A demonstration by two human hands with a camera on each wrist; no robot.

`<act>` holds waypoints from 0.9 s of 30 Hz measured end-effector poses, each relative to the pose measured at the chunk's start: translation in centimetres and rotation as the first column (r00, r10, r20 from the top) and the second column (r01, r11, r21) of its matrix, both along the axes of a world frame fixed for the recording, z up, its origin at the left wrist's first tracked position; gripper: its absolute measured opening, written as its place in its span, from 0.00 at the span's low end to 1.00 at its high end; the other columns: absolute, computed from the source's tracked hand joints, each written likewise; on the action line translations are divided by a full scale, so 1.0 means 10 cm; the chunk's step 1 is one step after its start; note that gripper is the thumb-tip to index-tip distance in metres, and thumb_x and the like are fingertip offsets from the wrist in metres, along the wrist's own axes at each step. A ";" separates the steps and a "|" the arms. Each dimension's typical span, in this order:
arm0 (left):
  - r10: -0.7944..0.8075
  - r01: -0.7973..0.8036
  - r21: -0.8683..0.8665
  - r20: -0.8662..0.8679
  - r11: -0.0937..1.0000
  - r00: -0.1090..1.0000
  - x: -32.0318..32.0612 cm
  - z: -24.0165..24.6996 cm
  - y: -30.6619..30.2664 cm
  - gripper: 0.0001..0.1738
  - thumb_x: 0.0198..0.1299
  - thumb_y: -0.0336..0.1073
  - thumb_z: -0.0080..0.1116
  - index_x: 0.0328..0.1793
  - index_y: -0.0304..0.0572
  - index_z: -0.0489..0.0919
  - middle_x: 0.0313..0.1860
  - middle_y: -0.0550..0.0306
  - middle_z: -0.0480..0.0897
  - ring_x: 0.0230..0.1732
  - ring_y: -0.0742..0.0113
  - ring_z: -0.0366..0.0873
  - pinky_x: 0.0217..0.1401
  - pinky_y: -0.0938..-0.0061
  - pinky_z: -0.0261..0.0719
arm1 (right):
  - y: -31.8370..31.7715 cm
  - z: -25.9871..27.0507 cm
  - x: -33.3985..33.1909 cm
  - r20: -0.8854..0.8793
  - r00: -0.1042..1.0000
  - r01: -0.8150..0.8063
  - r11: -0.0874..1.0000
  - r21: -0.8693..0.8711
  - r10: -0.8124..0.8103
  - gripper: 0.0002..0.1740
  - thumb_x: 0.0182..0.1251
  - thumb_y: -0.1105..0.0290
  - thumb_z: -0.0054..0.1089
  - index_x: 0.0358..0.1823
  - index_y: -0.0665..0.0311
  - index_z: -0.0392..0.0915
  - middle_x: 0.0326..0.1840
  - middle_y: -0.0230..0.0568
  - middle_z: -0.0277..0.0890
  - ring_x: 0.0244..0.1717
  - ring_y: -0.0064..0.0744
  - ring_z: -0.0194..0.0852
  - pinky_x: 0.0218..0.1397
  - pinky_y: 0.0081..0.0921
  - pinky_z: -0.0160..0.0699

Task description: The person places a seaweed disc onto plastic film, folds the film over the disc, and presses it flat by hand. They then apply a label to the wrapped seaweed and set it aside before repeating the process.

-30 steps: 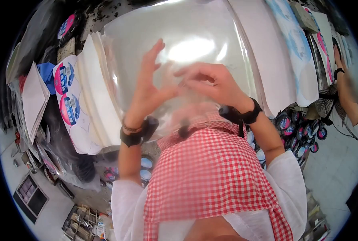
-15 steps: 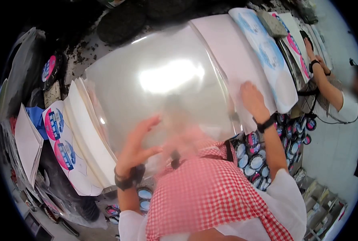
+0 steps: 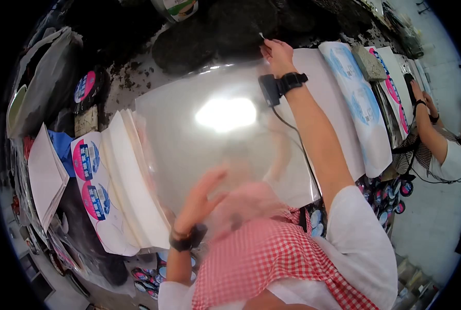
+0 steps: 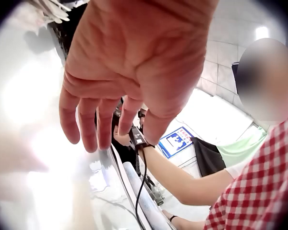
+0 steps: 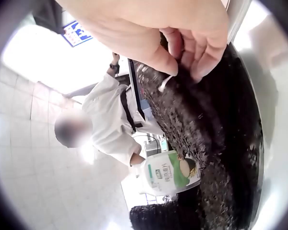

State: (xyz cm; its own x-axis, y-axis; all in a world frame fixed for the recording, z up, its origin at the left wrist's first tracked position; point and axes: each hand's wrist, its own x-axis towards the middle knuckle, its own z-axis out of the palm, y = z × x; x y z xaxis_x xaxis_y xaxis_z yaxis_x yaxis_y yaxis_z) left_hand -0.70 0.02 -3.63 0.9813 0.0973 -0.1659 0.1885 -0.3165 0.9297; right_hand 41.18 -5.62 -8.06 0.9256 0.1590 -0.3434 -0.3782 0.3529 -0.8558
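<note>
In the head view, the right hand (image 3: 280,56) reached past the far edge of the clear plastic sheet (image 3: 184,150). Its fingers were pinched together on a little white scrap (image 3: 262,35). Big dark round piles (image 3: 184,50), maybe dried seaweed, lay just beside those fingertips. The left hand (image 3: 199,201) was over the near part of the sheet, its thumb apart from its other fingers. Off to the left of those fingers were label sheets (image 3: 90,175) with pink and blue prints.

In the left wrist view, the left fingers hung down, loose and nearly straight, and held nothing. The shiny sheet was below them.

In the right wrist view, the scrap poked out from the thumb tip, over the rough dark pile. A white tub (image 5: 168,173) stood past the fingers.

I think the picking up was done. Putting the scrap down seemed left to do, as it was in the fingers. The sheet lay spread out flat, and the piles were not wrapped in it. How much work was left after that, I can't tell.
</note>
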 end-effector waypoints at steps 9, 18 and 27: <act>0.266 -0.318 -0.393 -0.184 0.863 0.946 1.18 -0.34 0.03 0.35 0.65 0.38 0.61 0.74 0.32 0.60 0.59 0.49 0.76 0.60 0.63 0.75 0.63 0.71 0.74 | -0.31 -0.02 -0.16 -0.141 0.976 -0.153 0.983 0.099 0.166 0.13 0.59 0.66 0.66 0.42 0.61 0.76 0.41 0.36 0.75 0.38 0.29 0.71 0.40 0.27 0.70; 0.457 -0.424 -0.880 -0.294 0.214 0.839 2.83 -0.63 0.45 0.38 0.62 0.43 0.65 0.68 0.25 0.60 0.62 0.48 0.71 0.63 0.58 0.71 0.64 0.70 0.74 | 0.01 0.11 -0.26 -0.057 0.998 0.012 0.996 0.083 -0.007 0.15 0.59 0.70 0.71 0.39 0.59 0.71 0.31 0.28 0.70 0.26 0.20 0.63 0.28 0.19 0.62; 0.610 -0.330 -0.904 -0.103 0.272 0.786 1.82 0.00 0.27 0.17 0.63 0.31 0.58 0.58 0.44 0.76 0.57 0.56 0.80 0.56 0.63 0.78 0.56 0.62 0.80 | -0.93 0.78 -1.65 -0.119 0.939 -0.319 0.947 0.043 0.322 0.31 0.67 0.57 0.63 0.64 0.66 0.62 0.52 0.36 0.72 0.54 0.27 0.71 0.56 0.30 0.70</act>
State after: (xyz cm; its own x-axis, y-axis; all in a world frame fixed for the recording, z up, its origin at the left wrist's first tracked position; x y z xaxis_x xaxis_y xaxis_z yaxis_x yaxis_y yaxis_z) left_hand 17.54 2.69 -3.61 0.8256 0.5018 -0.2582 -0.2339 0.7206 0.6526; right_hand 24.65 -14.90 -0.21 0.7754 0.4491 -0.4439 -0.5760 0.2149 -0.7887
